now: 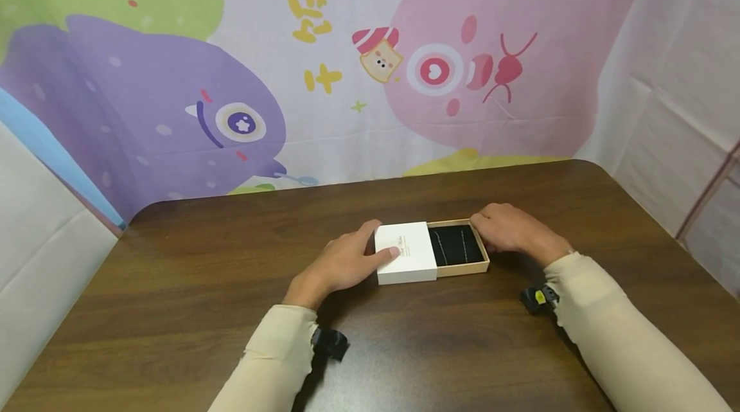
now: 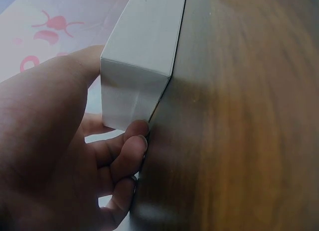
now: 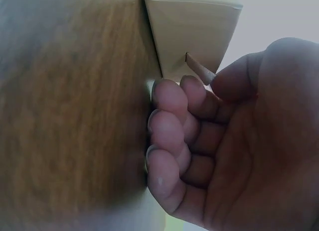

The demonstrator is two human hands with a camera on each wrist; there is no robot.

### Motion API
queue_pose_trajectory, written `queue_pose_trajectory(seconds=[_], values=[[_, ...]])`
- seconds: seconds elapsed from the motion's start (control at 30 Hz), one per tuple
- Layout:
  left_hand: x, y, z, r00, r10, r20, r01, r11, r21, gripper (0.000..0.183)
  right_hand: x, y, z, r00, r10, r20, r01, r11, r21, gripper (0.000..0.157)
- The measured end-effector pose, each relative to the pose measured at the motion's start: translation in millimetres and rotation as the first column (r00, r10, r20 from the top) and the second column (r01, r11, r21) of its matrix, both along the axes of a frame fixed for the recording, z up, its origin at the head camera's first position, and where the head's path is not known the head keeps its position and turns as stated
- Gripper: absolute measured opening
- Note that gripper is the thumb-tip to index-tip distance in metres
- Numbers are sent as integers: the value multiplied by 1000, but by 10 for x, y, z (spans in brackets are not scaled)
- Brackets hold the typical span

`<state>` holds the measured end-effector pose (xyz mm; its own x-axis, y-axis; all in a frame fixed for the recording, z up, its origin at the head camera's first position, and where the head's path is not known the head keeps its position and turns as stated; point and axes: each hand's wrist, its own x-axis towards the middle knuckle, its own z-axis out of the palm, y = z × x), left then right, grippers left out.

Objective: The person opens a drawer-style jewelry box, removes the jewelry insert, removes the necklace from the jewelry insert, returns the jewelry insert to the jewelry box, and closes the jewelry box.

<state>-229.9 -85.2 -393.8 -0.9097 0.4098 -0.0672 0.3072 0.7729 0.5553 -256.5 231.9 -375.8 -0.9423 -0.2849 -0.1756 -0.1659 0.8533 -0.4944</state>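
my left hand grips white cover, right hand pinches tab; too hard pull toward tabletop right edge may tear it.

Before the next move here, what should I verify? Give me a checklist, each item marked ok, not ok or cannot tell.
1. Left hand grips the white outer cover: ok.
2. Right hand pinches the pull tab: ok.
3. Inner tray clear of the cover: not ok, only partly out.
4. Chain strands lie across the black insert: ok.
5. Box rests on the table: ok.
6. Chain secured behind the insert: cannot tell, hidden.
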Motion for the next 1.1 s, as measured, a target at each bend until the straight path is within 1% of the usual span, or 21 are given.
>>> queue_pose_trajectory(seconds=[0.07, 0.17, 0.3, 0.43, 0.73, 0.9, 0.97, 1.1], values=[[0, -1, -3, 1000, -2, -3, 2, 1000, 1, 65, -1, 2, 2, 1000, -3, -4, 3, 1000, 7, 37], [0, 0, -6, 1000, -4, -6, 4, 1000, 2, 66, 1, 4, 16, 999, -8, -39, 10, 999, 52, 38], [5, -1, -11, 1000, -4, 0, 4, 1000, 6, 66, 5, -1, 28, 990, 4, -139, 17, 988, 151, 40], [3, -2, -14, 1000, -4, -2, 4, 1000, 8, 64, 17, -19, 32, 981, 29, -192, 10, 980, 199, 41], [-2, 2, -15, 1000, -5, -8, 5, 1000, 4, 62, 34, -55, 44, 977, 34, -208, 12, 976, 216, 38], [2, 4, -12, 1000, -1, 0, 1, 1000, 3, 65, 39, -61, 58, 985, 17, -173, 19, 978, 207, 32], [2, 5, -11, 1000, -1, 1, 1, 1000, 5, 65, 47, -61, 68, 988, 14, -154, 17, 980, 197, 32], [3, 7, -7, 1000, 2, 1, -2, 1000, 8, 64, 59, -62, 79, 990, 31, -139, -4, 981, 192, 33]])
